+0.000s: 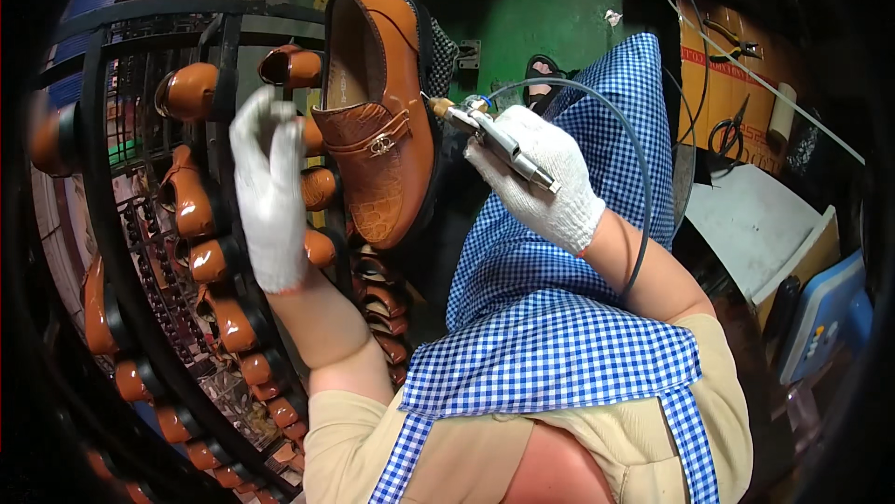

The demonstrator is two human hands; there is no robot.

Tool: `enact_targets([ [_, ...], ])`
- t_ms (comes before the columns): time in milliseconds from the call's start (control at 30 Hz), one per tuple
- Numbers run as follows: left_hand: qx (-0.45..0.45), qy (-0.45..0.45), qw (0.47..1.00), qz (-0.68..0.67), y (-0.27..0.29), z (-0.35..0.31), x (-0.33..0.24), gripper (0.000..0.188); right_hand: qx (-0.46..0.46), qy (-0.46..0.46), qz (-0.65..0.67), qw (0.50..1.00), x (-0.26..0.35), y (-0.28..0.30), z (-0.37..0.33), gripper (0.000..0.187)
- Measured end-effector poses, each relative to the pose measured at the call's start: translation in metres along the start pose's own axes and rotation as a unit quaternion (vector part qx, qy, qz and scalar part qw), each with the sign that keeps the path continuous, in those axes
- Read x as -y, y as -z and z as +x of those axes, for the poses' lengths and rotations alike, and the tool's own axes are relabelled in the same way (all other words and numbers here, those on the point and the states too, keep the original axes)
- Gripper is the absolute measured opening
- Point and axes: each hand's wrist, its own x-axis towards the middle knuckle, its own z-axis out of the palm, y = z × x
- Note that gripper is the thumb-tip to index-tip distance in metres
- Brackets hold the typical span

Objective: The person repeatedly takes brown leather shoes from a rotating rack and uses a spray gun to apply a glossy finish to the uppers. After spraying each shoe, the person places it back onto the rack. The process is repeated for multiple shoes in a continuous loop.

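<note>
A brown leather loafer [415,168] with a crocodile-pattern toe, a strap and a metal buckle stands toe toward me, between my hands. What supports it is hidden. My right hand [550,168], in a white knit glove, grips a hose-fed metal gun [508,151] with a brass nozzle. Its nozzle points at the loafer's right side, close to the upper. My left hand [268,206], gloved the same way, is raised left of the loafer, apart from it. Its fingers are spread and slightly blurred, holding nothing that I can see.
A dark metal rack [98,103] with many glossy brown shoes [191,206] fills the left side. The gun's grey hose [637,131] loops over my right forearm. Pliers [734,45] and scissors [729,136] lie on a cardboard box [718,98] at right, near a white sheet [750,224].
</note>
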Motion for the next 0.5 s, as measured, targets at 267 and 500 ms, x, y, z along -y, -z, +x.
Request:
enact_targets([
  [267, -0.073, 0.101, 0.985, -0.120, -0.010, -0.117, 0.057, 0.046, 0.047, -0.003, -0.052, 0.998, 0.005, 0.006, -0.023, 0.022],
  [500, 0.028, 0.051, 0.997, -0.044, -0.002, -0.132, 0.051, 0.042, 0.090, -0.036, -0.061, 0.993, 0.014, 0.013, -0.036, 0.017],
])
